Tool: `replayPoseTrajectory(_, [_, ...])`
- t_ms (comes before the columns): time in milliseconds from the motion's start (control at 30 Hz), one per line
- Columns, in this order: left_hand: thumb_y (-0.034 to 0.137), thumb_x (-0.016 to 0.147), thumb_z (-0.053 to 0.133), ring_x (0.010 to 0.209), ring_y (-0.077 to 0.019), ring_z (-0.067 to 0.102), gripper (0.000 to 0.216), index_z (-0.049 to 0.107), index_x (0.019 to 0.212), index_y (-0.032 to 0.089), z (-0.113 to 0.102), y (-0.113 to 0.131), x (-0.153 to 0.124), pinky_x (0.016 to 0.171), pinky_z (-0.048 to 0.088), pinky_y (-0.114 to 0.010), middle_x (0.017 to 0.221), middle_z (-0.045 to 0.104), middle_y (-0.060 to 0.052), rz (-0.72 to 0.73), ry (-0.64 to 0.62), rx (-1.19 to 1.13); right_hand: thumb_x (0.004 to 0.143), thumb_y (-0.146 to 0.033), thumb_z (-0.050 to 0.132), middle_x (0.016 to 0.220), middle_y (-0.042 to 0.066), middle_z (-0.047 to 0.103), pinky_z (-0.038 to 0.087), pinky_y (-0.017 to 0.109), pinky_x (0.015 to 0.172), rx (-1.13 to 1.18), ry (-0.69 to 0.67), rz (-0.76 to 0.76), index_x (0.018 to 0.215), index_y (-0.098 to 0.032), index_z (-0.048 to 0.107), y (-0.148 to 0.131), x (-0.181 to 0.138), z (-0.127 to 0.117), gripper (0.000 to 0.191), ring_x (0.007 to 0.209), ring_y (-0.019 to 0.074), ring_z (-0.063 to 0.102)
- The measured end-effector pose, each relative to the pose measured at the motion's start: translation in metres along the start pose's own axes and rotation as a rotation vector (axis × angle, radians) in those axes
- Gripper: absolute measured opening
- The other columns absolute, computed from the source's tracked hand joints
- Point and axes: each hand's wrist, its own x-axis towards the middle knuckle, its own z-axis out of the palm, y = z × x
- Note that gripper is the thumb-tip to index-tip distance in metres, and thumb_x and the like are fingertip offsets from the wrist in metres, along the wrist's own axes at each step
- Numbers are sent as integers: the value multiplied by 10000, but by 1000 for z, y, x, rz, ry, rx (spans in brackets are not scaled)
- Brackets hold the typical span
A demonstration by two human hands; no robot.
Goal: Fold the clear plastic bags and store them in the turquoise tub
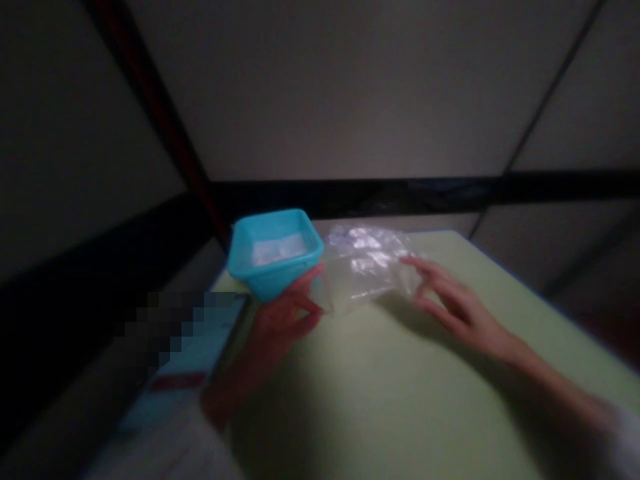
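Note:
A clear, shiny plastic bag (367, 263) is stretched between my two hands above the green tabletop. At its left edge, my left hand (287, 313) pinches the film, with the index finger reaching along the bag's side. On the opposite edge, my right hand (457, 307) has its index finger extended on the plastic while the thumb and other fingers close on the lower corner. Blur hides the exact contact. Just beyond my left hand stands a turquoise plastic basket (275, 277), with white sheets or packets (280, 249) inside.
The light green table (400, 400) has a blue edge. A pale blue sheet or board with a red stripe (177, 381) and a dark edge lies at the left, partly pixelated. Behind the table rises a grey panelled wall (350, 93) with a dark horizontal band.

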Motion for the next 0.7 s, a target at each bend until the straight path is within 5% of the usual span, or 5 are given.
replayPoseTrajectory(167, [294, 757, 601, 1292, -264, 432, 113, 636, 683, 216, -3, -8, 2, 1087, 285, -477, 1358, 522, -44, 5, -115, 320, 935, -223, 443, 1458, 87, 363, 381, 436, 1026, -274, -211, -98, 875, -192, 586, 9, -3, -9, 158, 1322, 256, 366])
replayPoseTrajectory(300, [211, 722, 587, 1184, -282, 526, 122, 671, 633, 208, -3, -21, 3, 945, 434, -415, 988, 706, -89, -49, -201, 501, 917, -237, 467, 1305, 91, 520, 483, 361, 855, -301, -370, -2, 884, -189, 637, 16, -4, -16, 179, 1046, 216, 599])
replayPoseTrajectory(367, [186, 714, 579, 1116, -279, 569, 137, 677, 621, 200, -4, -24, 2, 895, 461, -393, 986, 698, -94, -63, -236, 534, 879, -276, 537, 1179, 73, 608, 489, 341, 770, -333, -410, 44, 908, -200, 665, 17, -4, -20, 152, 915, 209, 637])
replayPoseTrajectory(533, [205, 732, 559, 1038, -247, 595, 139, 673, 654, 190, -6, -24, -4, 902, 453, -375, 1129, 638, -97, 5, -267, 582, 884, -391, 535, 773, 23, 678, 435, 271, 562, -267, -313, 182, 920, -189, 679, 11, -3, -21, 251, 599, 140, 590])
replayPoseTrajectory(700, [184, 703, 560, 988, -235, 592, 106, 638, 632, 188, -5, -16, -5, 897, 443, -361, 1062, 645, -87, 73, -304, 654, 929, -424, 463, 927, 50, 695, 482, 263, 636, 57, -271, 188, 974, -188, 657, -2, -3, -5, 309, 792, 165, 630])
